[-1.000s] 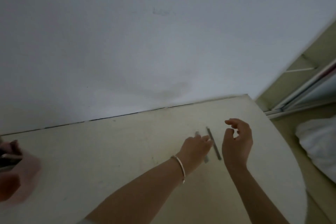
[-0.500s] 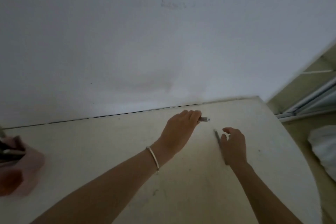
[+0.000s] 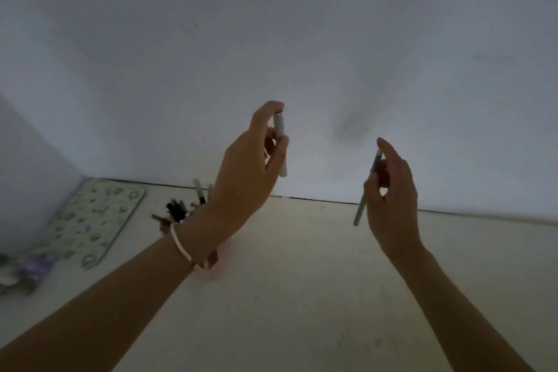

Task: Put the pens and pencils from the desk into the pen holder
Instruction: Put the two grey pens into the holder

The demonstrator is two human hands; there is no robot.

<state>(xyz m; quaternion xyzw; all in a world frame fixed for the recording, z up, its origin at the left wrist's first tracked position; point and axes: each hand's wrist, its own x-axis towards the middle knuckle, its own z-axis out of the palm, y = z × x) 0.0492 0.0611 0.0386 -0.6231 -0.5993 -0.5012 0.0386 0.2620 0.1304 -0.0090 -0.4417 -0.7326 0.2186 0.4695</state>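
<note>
The left hand (image 3: 247, 172) pinches a pale pen (image 3: 280, 130) between thumb and fingertips, nearly upright. The right hand (image 3: 392, 196) grips a slimmer grey pen (image 3: 360, 208) that slants down to the left, and both are raised above the desk (image 3: 302, 296). The pinkish pen holder (image 3: 213, 258), with pens (image 3: 178, 208) standing in it, sits below and left of both grips, mostly hidden behind the left wrist, so the left hand is nearer and the right probably has further to cross.
</note>
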